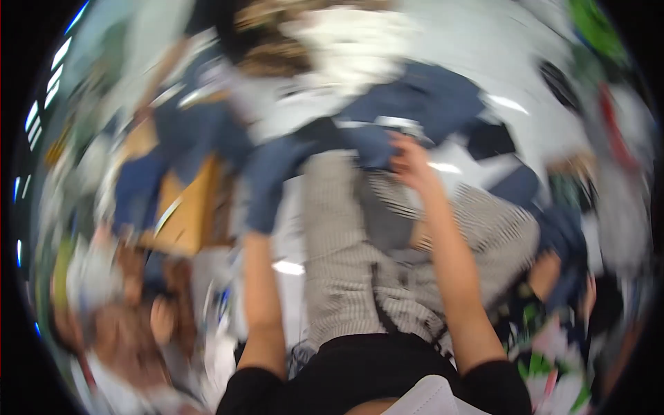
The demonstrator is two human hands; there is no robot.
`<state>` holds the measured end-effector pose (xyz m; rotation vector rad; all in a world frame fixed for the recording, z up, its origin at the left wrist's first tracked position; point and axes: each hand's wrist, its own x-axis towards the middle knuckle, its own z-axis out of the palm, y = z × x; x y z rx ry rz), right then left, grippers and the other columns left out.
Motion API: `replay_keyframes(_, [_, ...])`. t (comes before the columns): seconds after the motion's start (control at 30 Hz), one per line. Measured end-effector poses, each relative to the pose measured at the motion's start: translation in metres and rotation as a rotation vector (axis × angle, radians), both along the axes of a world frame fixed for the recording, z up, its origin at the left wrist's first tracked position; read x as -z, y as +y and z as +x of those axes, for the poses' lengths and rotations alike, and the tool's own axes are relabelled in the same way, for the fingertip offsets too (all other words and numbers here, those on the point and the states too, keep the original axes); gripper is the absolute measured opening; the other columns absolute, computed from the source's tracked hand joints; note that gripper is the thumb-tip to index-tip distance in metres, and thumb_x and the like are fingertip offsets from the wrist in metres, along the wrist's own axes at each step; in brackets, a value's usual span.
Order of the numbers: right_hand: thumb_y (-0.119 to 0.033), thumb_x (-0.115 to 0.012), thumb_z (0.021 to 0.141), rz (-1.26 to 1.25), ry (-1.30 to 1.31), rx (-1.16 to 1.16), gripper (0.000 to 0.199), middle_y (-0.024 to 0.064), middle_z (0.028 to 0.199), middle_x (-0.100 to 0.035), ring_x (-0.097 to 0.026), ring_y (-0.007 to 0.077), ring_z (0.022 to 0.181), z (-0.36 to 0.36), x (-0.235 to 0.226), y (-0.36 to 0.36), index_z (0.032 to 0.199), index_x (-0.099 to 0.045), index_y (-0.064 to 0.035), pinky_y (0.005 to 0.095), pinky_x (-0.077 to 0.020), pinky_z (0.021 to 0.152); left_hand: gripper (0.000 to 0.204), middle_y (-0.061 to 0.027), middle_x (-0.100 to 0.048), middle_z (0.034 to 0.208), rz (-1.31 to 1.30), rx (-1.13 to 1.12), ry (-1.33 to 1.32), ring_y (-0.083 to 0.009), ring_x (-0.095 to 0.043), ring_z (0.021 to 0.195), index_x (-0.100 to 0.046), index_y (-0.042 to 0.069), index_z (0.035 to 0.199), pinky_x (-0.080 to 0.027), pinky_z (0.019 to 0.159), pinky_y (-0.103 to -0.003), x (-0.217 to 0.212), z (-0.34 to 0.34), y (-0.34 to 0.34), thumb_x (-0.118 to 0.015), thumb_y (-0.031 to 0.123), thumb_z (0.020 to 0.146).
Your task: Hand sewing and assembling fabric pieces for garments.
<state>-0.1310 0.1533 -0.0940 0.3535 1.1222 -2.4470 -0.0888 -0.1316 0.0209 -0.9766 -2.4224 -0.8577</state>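
Dark blue cloth (266, 190), seemingly a garment with a black section (319, 135), stretches between my arms. My left hand is out of sight inside or under this cloth, which begins at the wrist of my left forearm (261, 297). At the cloth's right end, my right hand (413, 162) is closed on it, fingers curled beside a small white patch (400, 126). Motion blur smears the fingertips. Below both arms are my striped trousers (335, 256) and a grey cloth piece (387, 218) between the legs.
More dark blue fabric (422, 97) lies on the pale surface ahead, with a cream-white pile (346, 45) behind it. A brown cardboard box (187, 207) with blue cloth stands at left. Other people sit close on both sides. A dark oval object (557, 83) lies far right.
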Motion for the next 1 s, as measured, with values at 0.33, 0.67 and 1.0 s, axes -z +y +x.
replay_keyframes(0.33, [0.0,-0.051,0.078,0.21,-0.143,0.807,0.067,0.0107,0.095,-0.049,-0.035,0.0117,0.04,0.032,0.04,0.169,0.139,-0.022,-0.0003,0.0282,-0.0241,0.037,0.033,-0.0162,-0.058,0.12,-0.202,-0.243,0.005,-0.0303,-0.056,0.109,-0.055,0.004,0.124,-0.045,0.094,-0.035,0.063,0.005,-0.026,-0.054,0.006,0.092])
replay_keyframes(0.67, [0.0,-0.048,0.078,0.126,-0.24,0.979,0.084,0.0069,0.155,-0.023,-0.035,0.0126,0.04,0.053,0.072,0.161,0.151,-0.008,-0.0103,0.0287,-0.0245,0.038,0.034,-0.016,-0.058,0.123,-0.217,-0.155,-0.245,-0.0274,-0.054,0.114,-0.055,0.001,0.124,-0.041,0.097,-0.034,0.076,-0.011,-0.033,-0.054,0.012,0.092])
replay_keyframes(1.0, [-0.002,-0.051,0.077,0.188,-0.225,1.198,0.08,0.015,0.134,-0.047,-0.044,0.0151,0.045,0.058,0.072,0.174,0.149,-0.015,-0.0061,0.029,-0.0319,0.036,0.022,-0.0199,-0.058,0.096,-0.156,-0.092,-0.08,-0.0291,-0.055,0.09,-0.055,-0.002,0.108,-0.044,0.079,-0.037,0.051,-0.013,0.015,-0.049,0.01,0.091])
